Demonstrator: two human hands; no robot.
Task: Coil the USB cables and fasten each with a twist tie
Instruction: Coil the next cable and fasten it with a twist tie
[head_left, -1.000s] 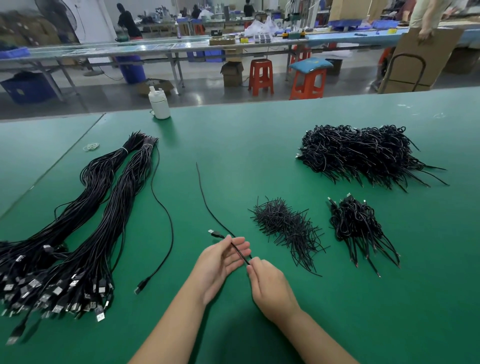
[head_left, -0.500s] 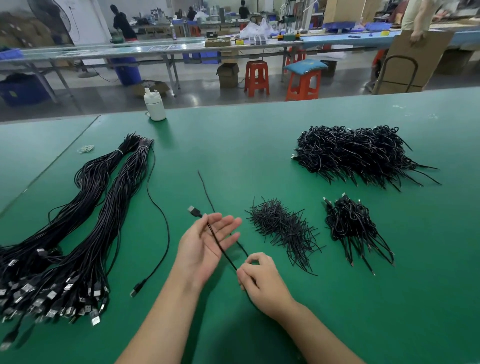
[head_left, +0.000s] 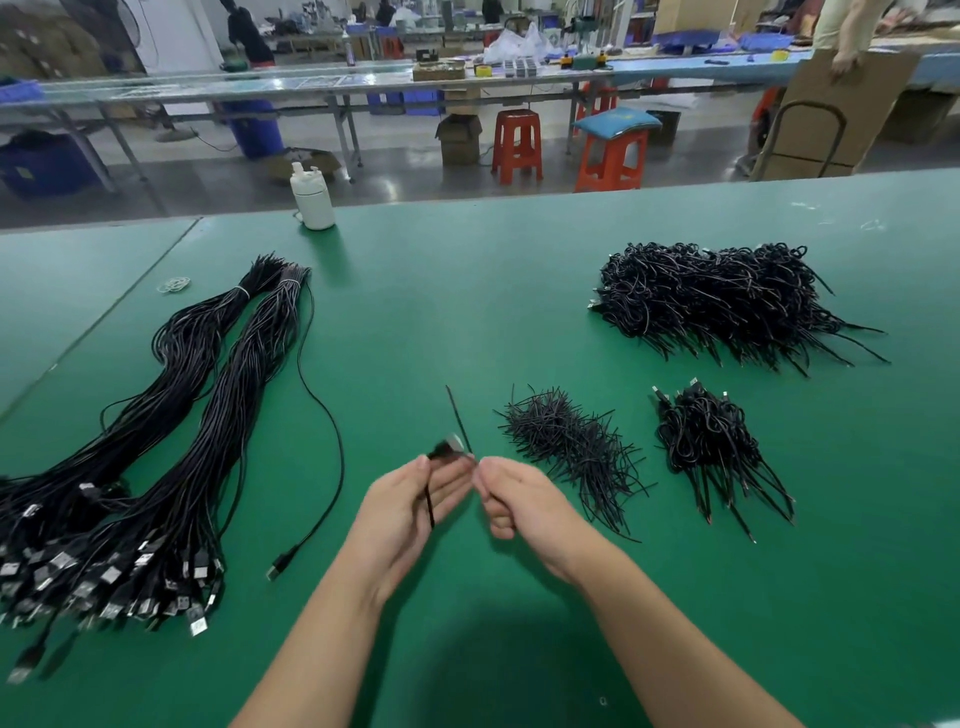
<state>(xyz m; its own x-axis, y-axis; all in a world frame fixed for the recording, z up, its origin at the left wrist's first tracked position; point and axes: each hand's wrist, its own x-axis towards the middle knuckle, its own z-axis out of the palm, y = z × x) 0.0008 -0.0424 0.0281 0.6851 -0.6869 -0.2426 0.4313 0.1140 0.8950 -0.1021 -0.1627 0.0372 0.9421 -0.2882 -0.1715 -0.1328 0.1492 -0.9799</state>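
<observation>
cable held between both hands above green surface

head view: the left hand (head_left: 415, 512) is raised palm inward, fingers loosely curled around a black usb cable (head_left: 430, 501) that crosses its palm; the blurred plug end (head_left: 451, 447) stands just above the fingertips. the right hand (head_left: 519, 501) sits just beside it, fingers curled in, apparently pinching the same cable at the point where the hands meet, though blur hides the contact. a free length of the cable runs up and away from the hands over the green surface (head_left: 467, 312).

to the left lie two long bundles of uncoiled cables (head_left: 171, 415), plugs massed at the near end. one loose cable (head_left: 324, 415) curves beside them, its plug near the left forearm. right of the hands is a heap of twist ties (head_left: 566, 441); further right, a small pile of coiled cables (head_left: 711, 441); behind that, well apart, a large pile of coiled cables (head_left: 722, 301). a white bottle (head_left: 311, 197) stands upright at the far edge, and a few rubber bands (head_left: 174, 285) lie near the bundles' far ends.
</observation>
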